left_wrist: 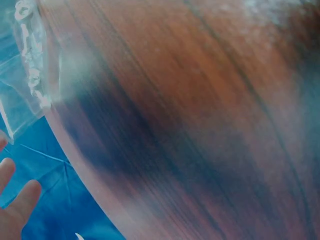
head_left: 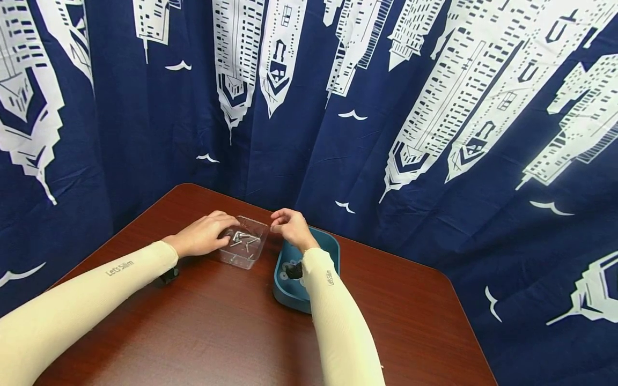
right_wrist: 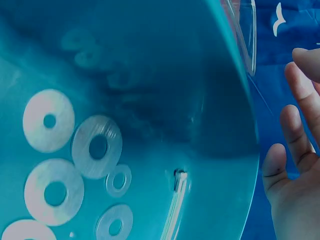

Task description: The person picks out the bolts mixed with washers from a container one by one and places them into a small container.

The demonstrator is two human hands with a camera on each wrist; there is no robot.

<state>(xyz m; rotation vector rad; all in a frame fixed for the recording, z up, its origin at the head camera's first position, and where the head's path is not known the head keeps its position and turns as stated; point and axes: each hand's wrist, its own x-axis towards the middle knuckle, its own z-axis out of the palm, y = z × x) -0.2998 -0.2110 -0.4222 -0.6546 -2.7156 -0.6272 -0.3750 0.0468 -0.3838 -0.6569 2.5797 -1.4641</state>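
My left hand (head_left: pixel 205 234) is at the left side of a clear plastic box (head_left: pixel 246 262), its fingers spread and reaching over the rim. Several silver screws (head_left: pixel 240 237) lie loose on the box's floor. My right hand (head_left: pixel 293 228) hovers over the far left edge of a blue container (head_left: pixel 301 304), near the clear box, with loosely curled fingers. Nothing shows between those fingers (right_wrist: pixel 296 132) in the right wrist view. Flat washers (right_wrist: pixel 55 192) of different sizes and a thin metal piece (right_wrist: pixel 176 207) lie inside the blue container.
Both containers stand on a reddish-brown wooden table (head_left: pixel 232 321) with rounded corners. A dark blue curtain (head_left: pixel 299 150) printed with white buildings hangs behind it. Each wrist carries a black camera, and the right one (head_left: pixel 293 270) sits over the blue container.
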